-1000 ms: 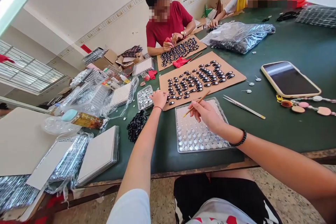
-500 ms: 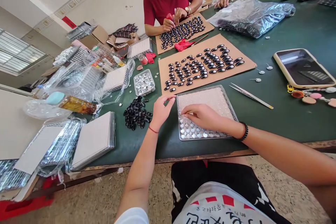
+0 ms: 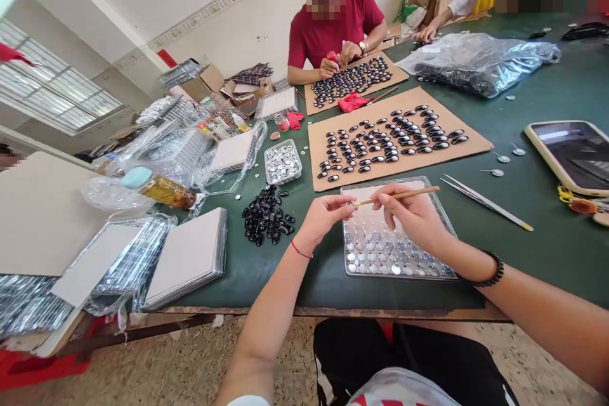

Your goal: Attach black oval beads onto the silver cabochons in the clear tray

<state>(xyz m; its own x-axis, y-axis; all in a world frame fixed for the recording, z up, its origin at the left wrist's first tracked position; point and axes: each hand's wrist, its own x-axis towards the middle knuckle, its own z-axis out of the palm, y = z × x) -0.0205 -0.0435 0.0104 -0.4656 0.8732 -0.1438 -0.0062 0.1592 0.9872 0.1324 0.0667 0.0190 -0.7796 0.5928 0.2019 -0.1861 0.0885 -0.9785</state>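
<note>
My left hand [image 3: 322,219] is raised over the left side of the clear tray [image 3: 345,274], thumb and fingers pinched on something too small to make out. My right hand [image 3: 413,219] grips a thin wooden stick [image 3: 413,193], whose yellowish tip meets the left fingertips. Below my hands, round silver pieces [image 3: 375,259] sit in rows in the tray's near part, while a pale surface covers the far part. Left of my left hand lies a pile of glossy black oval pieces [image 3: 267,216]. Beyond it stands a plastic tub [image 3: 299,174] of small silver parts.
Behind the tray, a cardboard sheet [image 3: 459,115] carries rows of black-and-silver pieces. Tweezers [image 3: 490,204] and a phone [image 3: 571,152] lie to the right. Stacked trays [image 3: 190,247] and a bottle [image 3: 166,191] are at left. Across the table, a person in red [image 3: 328,32] works at another sheet.
My right hand has risen from the tray, and the stick now shows clearly. Both hands have come together, fingertips meeting at the stick's tip. The view has tilted upward and turned left.
</note>
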